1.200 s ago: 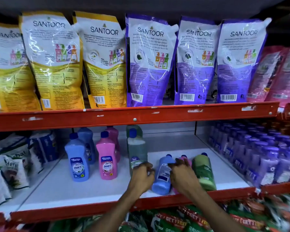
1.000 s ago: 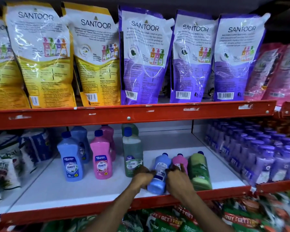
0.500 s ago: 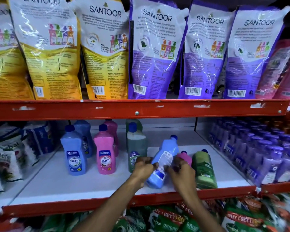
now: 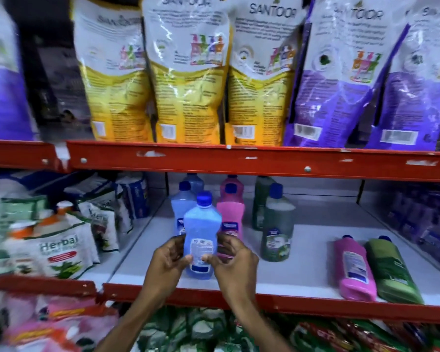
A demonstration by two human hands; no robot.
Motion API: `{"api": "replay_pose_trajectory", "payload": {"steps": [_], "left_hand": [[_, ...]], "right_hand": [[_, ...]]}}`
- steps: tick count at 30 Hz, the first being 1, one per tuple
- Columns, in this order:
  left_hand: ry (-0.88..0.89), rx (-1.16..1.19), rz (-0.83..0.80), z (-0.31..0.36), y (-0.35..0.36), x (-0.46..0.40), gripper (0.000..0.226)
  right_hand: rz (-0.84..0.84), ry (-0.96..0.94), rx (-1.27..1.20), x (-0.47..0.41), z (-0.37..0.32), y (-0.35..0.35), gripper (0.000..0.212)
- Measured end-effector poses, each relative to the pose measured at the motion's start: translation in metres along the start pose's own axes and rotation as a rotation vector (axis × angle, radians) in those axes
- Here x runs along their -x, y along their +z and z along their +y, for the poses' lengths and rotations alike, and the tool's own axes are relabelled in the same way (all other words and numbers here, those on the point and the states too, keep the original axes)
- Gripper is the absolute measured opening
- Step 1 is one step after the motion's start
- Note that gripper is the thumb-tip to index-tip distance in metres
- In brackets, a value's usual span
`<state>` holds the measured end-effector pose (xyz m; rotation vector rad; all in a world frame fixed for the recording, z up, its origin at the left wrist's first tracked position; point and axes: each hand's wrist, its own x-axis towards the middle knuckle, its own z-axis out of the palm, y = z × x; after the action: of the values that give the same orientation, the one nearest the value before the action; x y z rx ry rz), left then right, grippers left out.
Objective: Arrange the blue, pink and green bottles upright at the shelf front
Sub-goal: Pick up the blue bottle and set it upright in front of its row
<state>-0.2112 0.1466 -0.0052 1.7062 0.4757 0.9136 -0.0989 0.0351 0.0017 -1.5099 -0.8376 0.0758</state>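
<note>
Since a moment ago we have raised the blue bottle [image 4: 202,235] from lying to upright. Our left hand [image 4: 168,257] and right hand [image 4: 235,260] both grip its lower body, its base near the shelf [image 4: 302,275] front edge. Right behind it stand more blue, pink and green bottles. Well to the right, a pink bottle [image 4: 353,269] and a green bottle [image 4: 391,270] lie flat, side by side.
</note>
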Motion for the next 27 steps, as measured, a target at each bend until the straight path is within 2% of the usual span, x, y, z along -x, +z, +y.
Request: {"api": "replay_pose_trajectory", "payload": {"steps": [4, 9, 14, 17, 21, 23, 27], "left_hand": [[0.014, -0.121, 0.06, -0.024, -0.033, -0.016, 0.036], [-0.014, -0.185, 0.081, -0.039, -0.046, -0.025, 0.036], [0.022, -0.195, 0.068, -0.049, -0.053, -0.019, 0.002], [-0.001, -0.158, 0.046, -0.053, -0.054, -0.023, 0.014], [0.025, -0.171, 0.025, -0.057, -0.054, -0.031, 0.013], [0.049, -0.17, 0.058, -0.057, -0.05, -0.03, 0.013], [0.04, -0.142, 0.139, -0.055, -0.046, -0.026, 0.039]], "right_hand": [[-0.026, -0.006, 0.075, -0.01, 0.006, 0.049, 0.044], [-0.034, 0.024, 0.059, -0.017, 0.017, 0.071, 0.048], [-0.003, -0.021, 0.138, -0.019, 0.022, 0.07, 0.052], [-0.116, 0.036, 0.066, -0.015, 0.023, 0.061, 0.055], [-0.371, 0.048, 0.016, -0.013, 0.026, 0.051, 0.059], [-0.378, 0.027, 0.038, -0.019, 0.026, 0.049, 0.057], [-0.37, 0.019, 0.095, -0.033, 0.031, 0.043, 0.05]]}}
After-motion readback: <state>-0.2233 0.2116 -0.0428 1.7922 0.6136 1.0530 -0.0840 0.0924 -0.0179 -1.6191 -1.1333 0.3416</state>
